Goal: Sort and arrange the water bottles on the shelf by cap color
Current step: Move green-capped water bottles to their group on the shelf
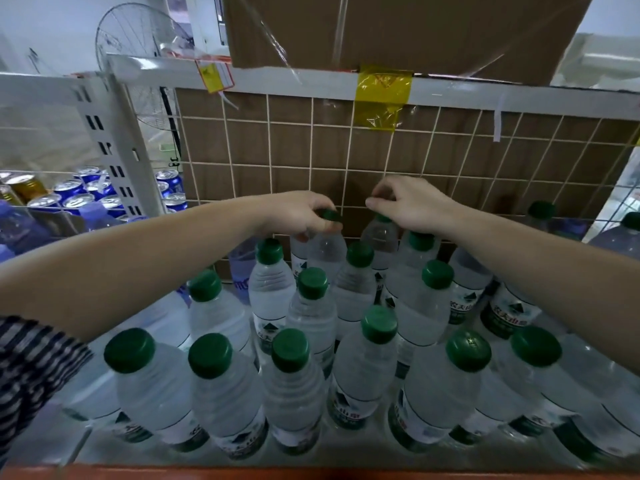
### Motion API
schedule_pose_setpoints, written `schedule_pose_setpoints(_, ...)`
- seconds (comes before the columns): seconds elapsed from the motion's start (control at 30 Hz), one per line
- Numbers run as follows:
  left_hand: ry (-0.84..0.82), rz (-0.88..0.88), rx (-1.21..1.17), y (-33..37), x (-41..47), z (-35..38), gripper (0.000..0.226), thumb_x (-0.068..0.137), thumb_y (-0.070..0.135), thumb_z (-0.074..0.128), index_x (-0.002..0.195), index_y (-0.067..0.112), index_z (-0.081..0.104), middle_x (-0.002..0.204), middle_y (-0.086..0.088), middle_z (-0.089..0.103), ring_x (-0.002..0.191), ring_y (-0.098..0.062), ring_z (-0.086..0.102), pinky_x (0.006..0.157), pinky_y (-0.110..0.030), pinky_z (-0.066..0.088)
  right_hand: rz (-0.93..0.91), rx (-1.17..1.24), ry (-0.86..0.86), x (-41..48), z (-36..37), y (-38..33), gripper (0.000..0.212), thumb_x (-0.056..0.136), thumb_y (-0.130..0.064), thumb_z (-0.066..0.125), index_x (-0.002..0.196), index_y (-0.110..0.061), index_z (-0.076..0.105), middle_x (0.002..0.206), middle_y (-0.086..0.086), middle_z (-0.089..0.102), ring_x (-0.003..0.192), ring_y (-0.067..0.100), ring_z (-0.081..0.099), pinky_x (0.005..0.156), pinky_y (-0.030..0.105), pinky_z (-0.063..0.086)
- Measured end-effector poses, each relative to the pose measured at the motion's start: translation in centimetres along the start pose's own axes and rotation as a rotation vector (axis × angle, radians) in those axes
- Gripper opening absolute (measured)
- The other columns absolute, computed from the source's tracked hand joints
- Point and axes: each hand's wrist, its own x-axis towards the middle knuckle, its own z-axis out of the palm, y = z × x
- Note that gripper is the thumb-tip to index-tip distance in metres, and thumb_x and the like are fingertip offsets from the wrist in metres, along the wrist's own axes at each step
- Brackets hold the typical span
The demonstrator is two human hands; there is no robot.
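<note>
Green-capped bottles (311,317) crowd in front; left hand (298,213) pinches a cap (330,215), right hand (412,206) unclear.

Left hand (298,213) pinching a green cap (330,215) in the back row, right hand (412,206) curled over the next bottle (381,239), contact unclear, green-capped bottles (313,313) packed in front, wire grid (311,147) behind

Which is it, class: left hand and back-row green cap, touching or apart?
Touching. The head view shows the left hand gripping the green cap.
</note>
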Motion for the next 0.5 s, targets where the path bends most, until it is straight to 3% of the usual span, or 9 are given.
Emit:
schedule_pose_setpoints(0.1,0.07,0.028,0.002,0.3,-1.6,-2.4,0.028,0.096,0.036,0.056,0.121,0.025,0.053,0.112,0.004,0.063,0.096,-0.011,0.066,0.078,-0.027,0.055,-0.123,0.103,0.132,0.0,-0.6,-2.1,0.037,0.099,-0.041,0.049,0.124,-0.015,0.06,0.123,0.001,0.062,0.1,0.009,0.052,0.075,0.02,0.038)
schedule_pose_setpoints(0.2,0.294,0.063,0.035,-0.6,-4.9,-6.0,0.019,0.096,0.039,0.055,0.114,0.032,0.057,0.109,0.01,0.066,0.093,-0.003,0.066,0.077,-0.023,0.051,-0.206,0.181,0.171,0.9,-1.0,-5.1,0.033,0.1,-0.04,0.048,0.121,-0.02,0.063,0.116,-0.007,0.063,0.1,0.005,0.053,0.074,0.015,0.036)
schedule_pose_setpoints(0.3,0.458,0.069,-0.109,-2.9,-8.5,-8.7,0.013,0.096,0.03,0.058,0.106,0.024,0.064,0.103,0.001,0.071,0.096,-0.013,0.069,0.083,-0.032,0.054,-0.228,0.262,0.096,2.3,-0.3,-8.6,0.028,0.1,-0.041,0.047,0.116,-0.025,0.064,0.101,-0.015,0.063,0.087,-0.004,0.054,0.072,0.017,0.04)
schedule_pose_setpoints(0.43,0.567,0.066,-0.094,-6.6,-11.1,-9.4,0.008,0.097,0.024,0.059,0.095,0.022,0.066,0.092,0.001,0.071,0.09,-0.017,0.066,0.08,-0.029,0.051,-0.228,0.26,-0.053,4.6,2.1,-12.6,0.033,0.1,-0.044,0.046,0.119,-0.024,0.064,0.112,-0.008,0.065,0.098,0.007,0.059,0.088,0.03,0.049)
schedule_pose_setpoints(0.5,0.587,0.03,-0.05,-9.1,-12.2,-9.5,0.009,0.095,0.028,0.063,0.096,0.02,0.068,0.097,-0.003,0.072,0.096,-0.024,0.066,0.094,-0.04,0.05,-0.222,0.25,-0.093,5.7,3.3,-14.2,0.038,0.098,-0.048,0.047,0.122,-0.024,0.063,0.112,-0.009,0.063,0.101,0.01,0.059,0.085,0.028,0.047)
